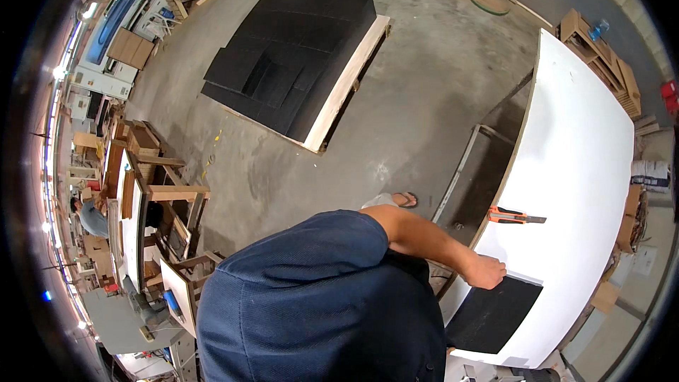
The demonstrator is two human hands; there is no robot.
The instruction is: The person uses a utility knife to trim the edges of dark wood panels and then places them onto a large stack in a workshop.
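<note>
A black rectangular panel (488, 315) lies on the near end of a large white board (576, 148), with a thin pale edge along its far side. My left hand (484, 271) is closed at the panel's far left corner, fingers curled over its edge. Of my right hand (450, 351) only a bit shows at the panel's near left corner; my dark blue sleeve and torso hide the rest. An orange utility knife (516, 217) with a dark blade end lies on the white board, beyond my left hand.
A metal frame (456, 173) stands beneath the white board. On the floor, black panels (290, 56) lie stacked on a pale wooden base. Wooden benches (170, 191) stand at left, where another person (92, 218) is. Cardboard boxes (601, 56) sit at far right.
</note>
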